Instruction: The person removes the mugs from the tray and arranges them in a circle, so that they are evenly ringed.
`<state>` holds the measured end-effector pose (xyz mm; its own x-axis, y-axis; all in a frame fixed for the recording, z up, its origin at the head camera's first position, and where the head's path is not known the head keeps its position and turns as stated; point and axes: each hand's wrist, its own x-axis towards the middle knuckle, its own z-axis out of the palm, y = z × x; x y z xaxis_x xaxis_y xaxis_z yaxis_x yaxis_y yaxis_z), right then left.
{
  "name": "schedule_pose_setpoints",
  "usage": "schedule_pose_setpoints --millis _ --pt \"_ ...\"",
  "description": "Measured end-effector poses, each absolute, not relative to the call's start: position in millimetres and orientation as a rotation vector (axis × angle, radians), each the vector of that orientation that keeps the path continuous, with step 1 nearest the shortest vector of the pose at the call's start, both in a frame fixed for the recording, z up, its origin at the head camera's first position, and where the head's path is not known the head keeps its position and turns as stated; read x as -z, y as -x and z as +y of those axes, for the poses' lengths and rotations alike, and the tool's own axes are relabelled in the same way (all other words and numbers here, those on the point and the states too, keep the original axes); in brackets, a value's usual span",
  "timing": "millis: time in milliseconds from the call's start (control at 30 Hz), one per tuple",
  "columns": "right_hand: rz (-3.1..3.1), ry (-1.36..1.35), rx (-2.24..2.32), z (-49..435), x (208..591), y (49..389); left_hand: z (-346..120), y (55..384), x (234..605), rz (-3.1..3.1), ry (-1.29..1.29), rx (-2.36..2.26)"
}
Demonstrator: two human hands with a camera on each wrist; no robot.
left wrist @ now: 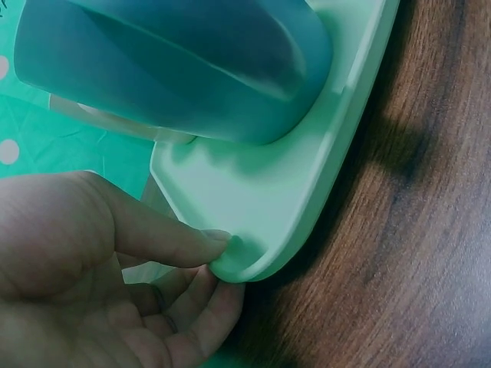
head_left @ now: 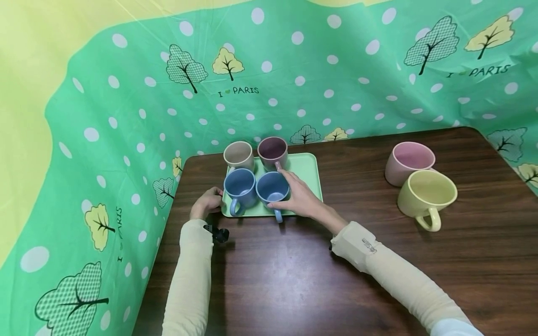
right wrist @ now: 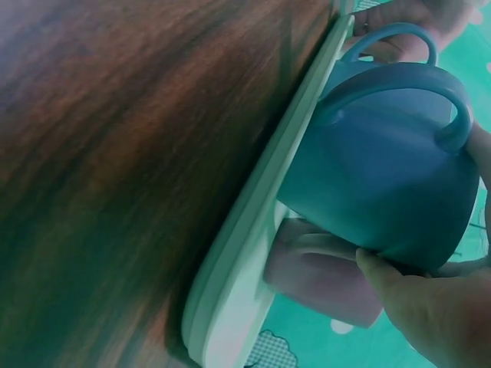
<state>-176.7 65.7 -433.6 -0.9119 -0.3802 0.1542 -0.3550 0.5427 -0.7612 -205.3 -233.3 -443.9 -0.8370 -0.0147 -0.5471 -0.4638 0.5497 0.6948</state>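
Note:
On the left of the table lies a light green tray [head_left: 306, 170] bearing a grey mug [head_left: 238, 155], a dark purple mug [head_left: 273, 153] and two blue mugs in front. My left hand [head_left: 208, 201] pinches the tray's near left corner, thumb over the rim and fingers under it in the left wrist view. Beside it stands the left blue mug [head_left: 240, 186], its handle toward me. My right hand [head_left: 300, 196] grips the right blue mug [head_left: 273, 186] around its upper body, thumb on the near side and fingers on the far side. This mug's handle also faces me.
A pink mug [head_left: 405, 163] and a yellow mug [head_left: 424, 193] stand close together on the right of the dark wooden table [head_left: 357, 172]. Green patterned cloth [head_left: 294, 84] hangs along the back and left edges of the table.

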Motion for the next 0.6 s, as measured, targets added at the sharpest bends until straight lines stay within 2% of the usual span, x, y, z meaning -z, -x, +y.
schedule_pose_setpoints --millis 600 --pt "2.827 0.627 1.378 83 430 160 -233 206 442 2.307 0.371 -1.183"
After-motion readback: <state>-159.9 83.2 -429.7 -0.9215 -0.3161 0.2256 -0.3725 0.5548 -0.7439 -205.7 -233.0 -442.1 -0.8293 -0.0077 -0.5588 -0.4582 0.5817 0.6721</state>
